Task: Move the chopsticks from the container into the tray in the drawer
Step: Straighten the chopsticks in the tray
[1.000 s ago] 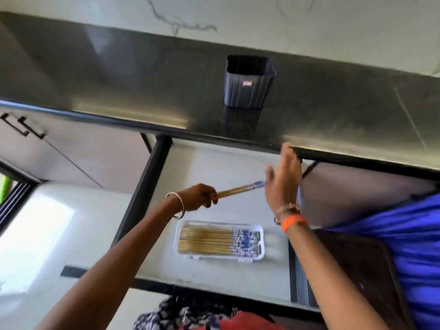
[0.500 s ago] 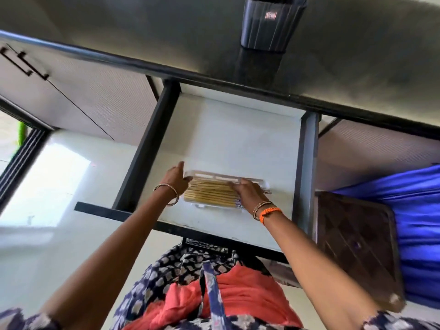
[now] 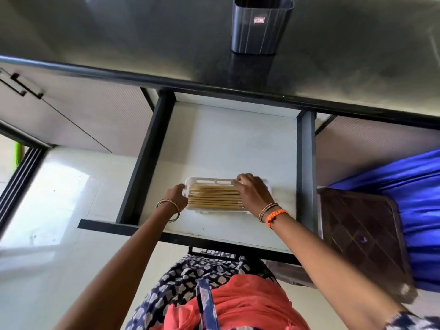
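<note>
The drawer (image 3: 238, 144) is pulled out below the dark countertop (image 3: 119, 32). In it lies a white tray (image 3: 209, 181) filled with several pale wooden chopsticks (image 3: 214, 198) side by side. My left hand (image 3: 176, 195) grips the tray's left end. My right hand (image 3: 252, 194) covers the tray's right part, its fingers curled down on the chopsticks near the far rim; the chopsticks' right ends are hidden under it. The dark ribbed container (image 3: 262, 27) stands upright on the countertop behind the drawer, its inside out of sight.
Black drawer sides (image 3: 145, 163) flank the tray. A brown patterned board (image 3: 362, 234) and blue cloth (image 3: 416, 198) sit to the right. A cupboard door with a black handle (image 3: 21, 85) is on the left. My patterned clothing fills the bottom.
A second ago my left hand held chopsticks in the air above the drawer. Both hands have since come down onto the tray, and the chopsticks now lie in it.
</note>
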